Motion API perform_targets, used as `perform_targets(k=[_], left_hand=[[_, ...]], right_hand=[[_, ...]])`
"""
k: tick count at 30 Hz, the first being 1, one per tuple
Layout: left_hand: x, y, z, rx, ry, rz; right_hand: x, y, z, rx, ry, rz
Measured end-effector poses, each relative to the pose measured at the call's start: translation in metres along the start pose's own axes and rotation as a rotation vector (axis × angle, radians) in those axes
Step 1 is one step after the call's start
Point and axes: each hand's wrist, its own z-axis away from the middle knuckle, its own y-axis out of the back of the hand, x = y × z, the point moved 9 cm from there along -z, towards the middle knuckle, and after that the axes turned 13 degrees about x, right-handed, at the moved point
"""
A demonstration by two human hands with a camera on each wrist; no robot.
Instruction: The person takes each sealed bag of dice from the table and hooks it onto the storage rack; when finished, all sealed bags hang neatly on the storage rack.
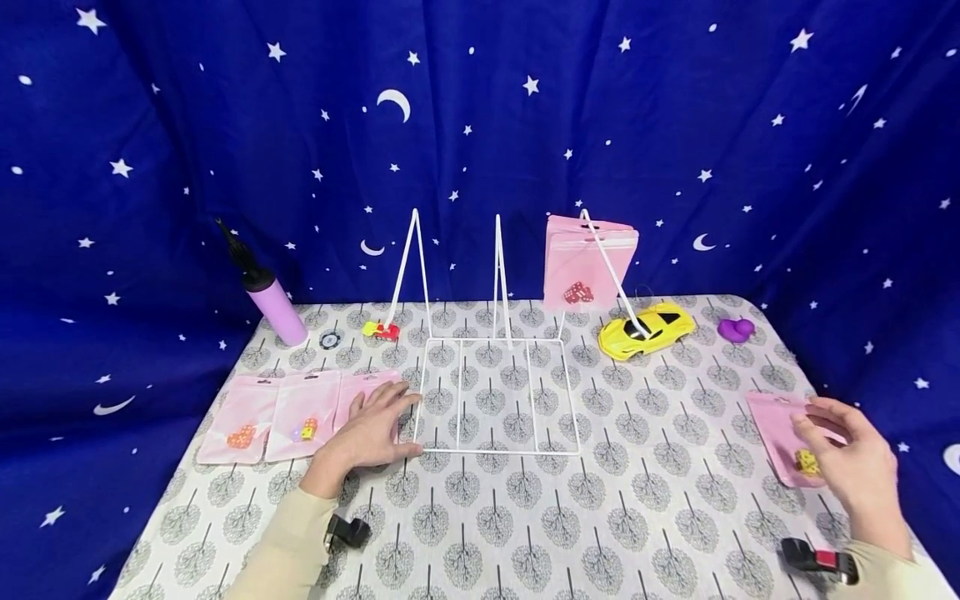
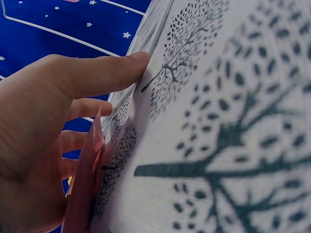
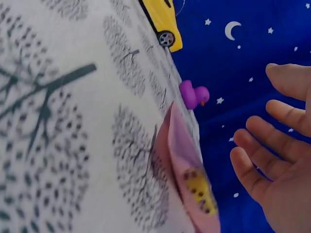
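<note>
My left hand (image 1: 371, 429) reaches over a pink zip bag (image 1: 362, 390), its thumb stretched toward the near left corner of a white wire rack (image 1: 495, 452). The fingers lie loosely extended beside the rack's left side. At the right, my right hand (image 1: 855, 458) hovers over another pink bag (image 1: 776, 429) with yellow dice (image 3: 199, 191) inside. In the right wrist view, its fingers (image 3: 257, 165) are spread and apart from that bag. From the rack's right hook hang pink bags (image 1: 581, 262), the front one showing red dice (image 1: 578, 292).
Two more pink bags, one with orange dice (image 1: 242, 437), one with yellow and other dice (image 1: 308, 429), lie left. Behind stand a purple pump (image 1: 279, 312), a small red-yellow toy (image 1: 382, 331), a round disc (image 1: 330, 339), a yellow toy car (image 1: 660, 327) and a purple duck (image 1: 736, 330).
</note>
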Motion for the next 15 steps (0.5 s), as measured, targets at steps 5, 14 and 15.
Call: perform_targets(k=[5, 14, 15], left_hand=[[0.001, 0.000, 0.000, 0.009, -0.004, 0.005], [0.001, 0.001, 0.000, 0.010, -0.004, 0.002], [0.001, 0.001, 0.000, 0.009, -0.005, 0.002]], right_hand=[[0.019, 0.001, 0.000, -0.037, 0.013, 0.246], [0.038, -0.003, -0.002, -0.174, 0.015, 0.499], [0.038, -0.004, -0.002, -0.182, 0.018, 0.516]])
